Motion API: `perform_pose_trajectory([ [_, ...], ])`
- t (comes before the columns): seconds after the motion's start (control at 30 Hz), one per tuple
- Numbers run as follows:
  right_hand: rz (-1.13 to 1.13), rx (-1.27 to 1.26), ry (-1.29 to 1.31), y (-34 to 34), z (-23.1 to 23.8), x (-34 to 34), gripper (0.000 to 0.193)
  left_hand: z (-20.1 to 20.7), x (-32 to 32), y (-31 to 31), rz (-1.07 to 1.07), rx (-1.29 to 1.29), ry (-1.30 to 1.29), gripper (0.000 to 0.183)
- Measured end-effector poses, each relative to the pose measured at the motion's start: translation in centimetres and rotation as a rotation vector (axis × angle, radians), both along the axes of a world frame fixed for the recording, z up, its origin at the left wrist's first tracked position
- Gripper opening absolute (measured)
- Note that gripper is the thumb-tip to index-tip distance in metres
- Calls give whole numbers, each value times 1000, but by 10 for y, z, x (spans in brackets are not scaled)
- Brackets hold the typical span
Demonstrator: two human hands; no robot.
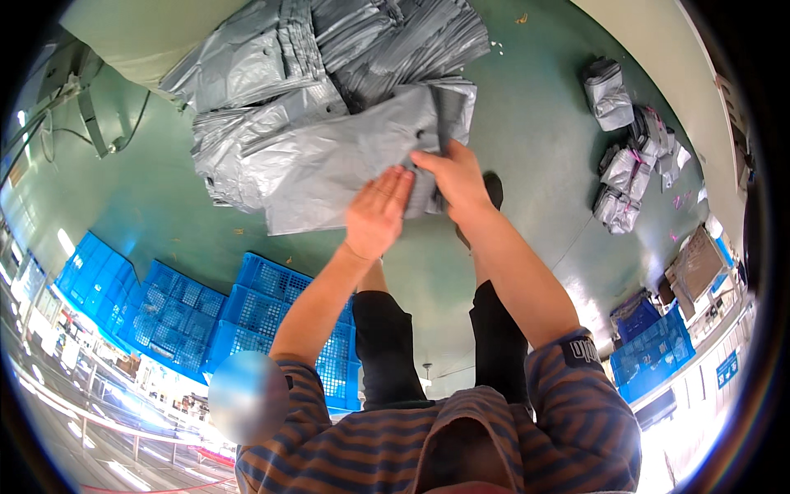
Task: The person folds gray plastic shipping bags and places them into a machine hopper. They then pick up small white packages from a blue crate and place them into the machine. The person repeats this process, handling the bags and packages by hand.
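A stack of flat silver-grey plastic bags [337,160] lies in front of me on top of other bags. My left hand [378,212] rests flat on the stack near its right end, its fingers stretched out and close together. At that end, my right hand [457,183] grips the folded-over edge of the bags. Its thumb lies on top, while the other fingers are partly hidden. A dark round hole shows in the bags close to the right thumb. Beyond are further piles of grey bags [247,58], fanned in uneven layers.
Tied bundles of grey bags [624,174] lie on the green floor [535,99] at the right. Blue plastic crates [177,313] stand in stacks on the left; another blue crate [654,354] is at the lower right. A metal frame with cables [95,123] stands at the far left.
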State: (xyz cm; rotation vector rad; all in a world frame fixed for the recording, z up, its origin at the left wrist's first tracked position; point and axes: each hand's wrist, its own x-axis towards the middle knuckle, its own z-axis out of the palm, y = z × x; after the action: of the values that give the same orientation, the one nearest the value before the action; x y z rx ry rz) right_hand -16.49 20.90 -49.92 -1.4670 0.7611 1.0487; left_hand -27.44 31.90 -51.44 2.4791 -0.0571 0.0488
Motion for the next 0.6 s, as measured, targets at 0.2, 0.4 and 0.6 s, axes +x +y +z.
perform_pose_trajectory([
  [0.2, -47, 88, 44, -88, 20, -3, 31, 1, 23, 17, -110, -225, 117, 62],
  [0.4, -55, -34, -35, -164, 59, -24, 34, -108, 110, 113, 761, 290, 154, 104],
  [0.6, -165, -45, -42, -200, 83, -51, 40, -142, 136, 117, 816, 430, 416, 118],
])
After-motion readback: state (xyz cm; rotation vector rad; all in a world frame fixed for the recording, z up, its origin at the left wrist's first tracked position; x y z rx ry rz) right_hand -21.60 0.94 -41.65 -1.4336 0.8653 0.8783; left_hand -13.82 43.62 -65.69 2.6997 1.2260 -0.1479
